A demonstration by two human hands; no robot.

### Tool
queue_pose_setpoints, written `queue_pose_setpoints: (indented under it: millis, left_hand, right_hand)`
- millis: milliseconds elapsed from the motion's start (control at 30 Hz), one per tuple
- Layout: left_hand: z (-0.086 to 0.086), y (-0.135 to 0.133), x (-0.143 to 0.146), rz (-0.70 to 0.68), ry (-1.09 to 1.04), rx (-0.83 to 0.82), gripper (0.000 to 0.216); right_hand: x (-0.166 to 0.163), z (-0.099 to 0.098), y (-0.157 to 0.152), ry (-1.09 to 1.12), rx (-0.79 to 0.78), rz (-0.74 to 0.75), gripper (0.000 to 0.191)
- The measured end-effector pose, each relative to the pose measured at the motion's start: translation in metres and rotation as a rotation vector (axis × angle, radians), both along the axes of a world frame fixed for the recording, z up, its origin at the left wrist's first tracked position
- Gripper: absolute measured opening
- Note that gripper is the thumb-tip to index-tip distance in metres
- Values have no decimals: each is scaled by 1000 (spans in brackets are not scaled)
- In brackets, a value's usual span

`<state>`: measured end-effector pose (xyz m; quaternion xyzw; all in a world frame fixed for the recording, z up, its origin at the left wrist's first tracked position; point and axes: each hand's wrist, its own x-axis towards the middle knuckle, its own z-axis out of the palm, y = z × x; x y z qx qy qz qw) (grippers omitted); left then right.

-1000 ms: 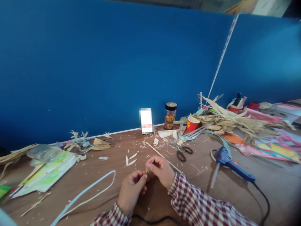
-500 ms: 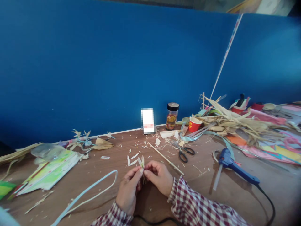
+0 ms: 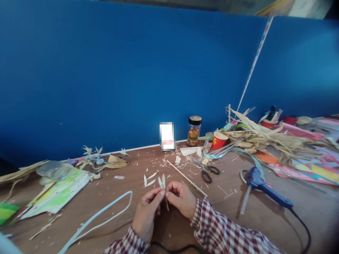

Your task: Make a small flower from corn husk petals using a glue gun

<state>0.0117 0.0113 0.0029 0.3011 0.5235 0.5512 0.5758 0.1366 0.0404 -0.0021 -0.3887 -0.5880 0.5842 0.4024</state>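
Pinching the pale-petalled piece [image 3: 161, 182] above the table [image 3: 222, 208], we are gripping its base with our left hand [image 3: 147, 208]; our right hand [image 3: 183, 200] is resting curled alongside, grasp unclear; light pressure is probably serving best.

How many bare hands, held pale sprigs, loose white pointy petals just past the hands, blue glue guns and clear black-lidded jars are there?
Bare left hand and right hand: 2
Held pale sprig: 1
Loose white pointy petals: 3
Blue glue gun: 1
Clear black-lidded jar: 1
Total: 8
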Motion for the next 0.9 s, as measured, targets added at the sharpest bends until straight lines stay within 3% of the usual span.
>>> queue_pose_setpoints:
  millis: [900]
  left_hand:
    - [1,0,-5,-99,39,3,21]
  right_hand:
    - [4,5,0,-96,5,5,11]
